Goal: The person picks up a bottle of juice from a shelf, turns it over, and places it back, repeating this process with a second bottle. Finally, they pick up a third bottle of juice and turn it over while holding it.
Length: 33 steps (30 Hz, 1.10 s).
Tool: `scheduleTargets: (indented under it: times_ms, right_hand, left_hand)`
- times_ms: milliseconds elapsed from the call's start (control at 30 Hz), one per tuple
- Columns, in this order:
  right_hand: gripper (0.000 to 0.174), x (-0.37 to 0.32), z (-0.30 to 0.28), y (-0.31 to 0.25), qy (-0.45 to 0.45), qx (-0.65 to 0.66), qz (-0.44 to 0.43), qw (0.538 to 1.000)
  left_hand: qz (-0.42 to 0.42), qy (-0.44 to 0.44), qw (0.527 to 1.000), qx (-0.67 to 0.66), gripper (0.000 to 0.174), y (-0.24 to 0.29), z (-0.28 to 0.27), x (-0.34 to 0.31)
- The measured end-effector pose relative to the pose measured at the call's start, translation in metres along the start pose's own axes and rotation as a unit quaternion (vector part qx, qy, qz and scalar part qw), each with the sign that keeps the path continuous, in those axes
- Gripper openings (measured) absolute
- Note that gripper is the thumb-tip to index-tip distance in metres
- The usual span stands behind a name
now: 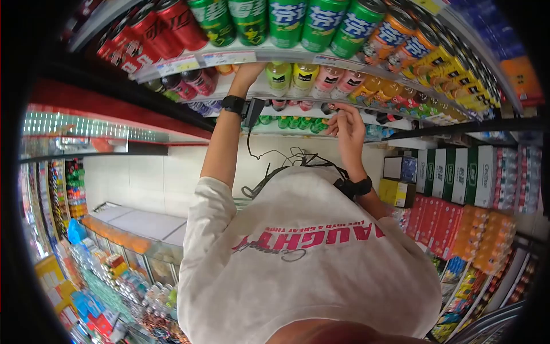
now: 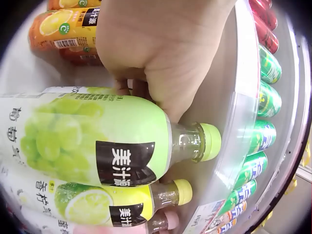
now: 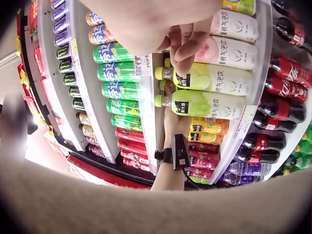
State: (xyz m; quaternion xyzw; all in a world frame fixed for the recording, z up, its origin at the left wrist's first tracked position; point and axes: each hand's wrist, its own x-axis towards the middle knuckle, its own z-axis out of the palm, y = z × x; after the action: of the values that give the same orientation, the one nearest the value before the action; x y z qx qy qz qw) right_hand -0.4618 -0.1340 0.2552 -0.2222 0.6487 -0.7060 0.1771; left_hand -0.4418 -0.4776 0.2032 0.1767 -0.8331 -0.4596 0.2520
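My left hand [image 1: 250,73] reaches into the bottle shelf, right beside a juice bottle with a pale green cap and green grapes on its label [image 2: 92,139]. In the left wrist view the palm and bent fingers [image 2: 140,87] are up against the bottle's far side; the fingertips are hidden, and I cannot tell whether they grip it. A yellow-capped lime bottle [image 2: 105,197] and a pink-capped bottle [image 2: 168,220] stand beside it. My right hand [image 1: 349,129] hangs in front of the shelf, fingers loosely bent and holding nothing; it overlaps the lime bottle in the right wrist view.
Green cans [image 1: 286,23] and red cans [image 1: 177,26] line the shelf above, whose edge runs over the left hand. Orange juice bottles [image 2: 63,29] are on the left hand's other side. Cola bottles [image 3: 282,107] fill a lower shelf. A cable [image 1: 250,143] dangles from the left wrist camera.
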Motion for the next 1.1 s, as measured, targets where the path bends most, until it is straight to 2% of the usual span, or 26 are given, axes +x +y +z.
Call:
scheduleTargets:
  times_ms: [67,167,200,300,400,467,600,633,733,767,867,967,1067,1100]
  right_hand:
    - [0.024,-0.001,0.000,-0.001,0.000,-0.007,0.001,1.000]
    - [0.024,-0.002,0.000,-0.001,-0.014,-0.017,0.001,1.000]
    - [0.024,-0.002,0.000,0.000,-0.020,-0.021,0.000,1.000]
    - [0.028,0.003,0.012,0.004,-0.107,-0.079,-0.026,0.991]
    - [0.040,0.020,0.042,-0.010,-0.186,-0.176,-0.119,0.959]
    - [0.050,0.034,0.062,-0.011,-0.175,-0.176,-0.118,0.961]
    - [0.066,0.058,0.090,-0.001,-0.161,-0.173,-0.097,0.967]
    - [0.072,0.062,0.097,0.000,-0.142,-0.175,-0.127,0.966]
    - [0.071,0.069,0.103,-0.009,-0.144,-0.161,-0.061,0.974]
    - [0.062,0.075,0.104,-0.010,-0.140,-0.140,-0.087,0.976]
    - [0.054,0.082,0.105,-0.017,-0.145,-0.089,-0.042,0.985]
    - [0.049,0.084,0.106,-0.017,-0.142,-0.078,-0.032,0.986]
    - [0.040,0.085,0.107,-0.015,-0.132,-0.078,-0.040,0.987]
    - [0.039,0.085,0.108,-0.016,-0.124,-0.058,-0.040,0.990]
  left_hand:
    - [-0.014,0.017,1.000,-0.023,0.045,0.024,-0.003,-0.012]
    - [0.020,0.042,0.996,-0.076,0.043,-0.008,0.008,0.002]
    - [0.016,0.061,0.994,-0.090,0.041,-0.004,0.009,0.000]
    - [0.009,0.103,0.987,-0.123,0.037,0.005,0.013,-0.005]
    - [0.018,0.114,0.984,-0.139,0.035,0.001,0.013,-0.006]
    - [0.044,0.124,0.980,-0.153,0.033,0.006,0.014,-0.008]
    - [0.029,0.152,0.970,-0.189,0.031,0.023,0.017,-0.016]
    - [0.019,0.174,0.965,-0.195,0.029,0.019,0.020,-0.014]
    - [0.045,0.127,0.989,-0.068,0.027,0.012,0.009,-0.013]
    - [0.075,0.112,0.990,-0.029,0.025,0.011,0.006,-0.013]
    - [0.063,0.097,0.993,-0.028,0.022,0.023,0.006,-0.017]
    - [0.067,0.094,0.993,0.002,0.021,0.013,0.010,-0.015]
    - [0.027,0.111,0.991,-0.066,0.023,0.024,0.012,-0.018]
    - [0.049,0.116,0.991,-0.037,0.022,0.018,0.014,-0.014]
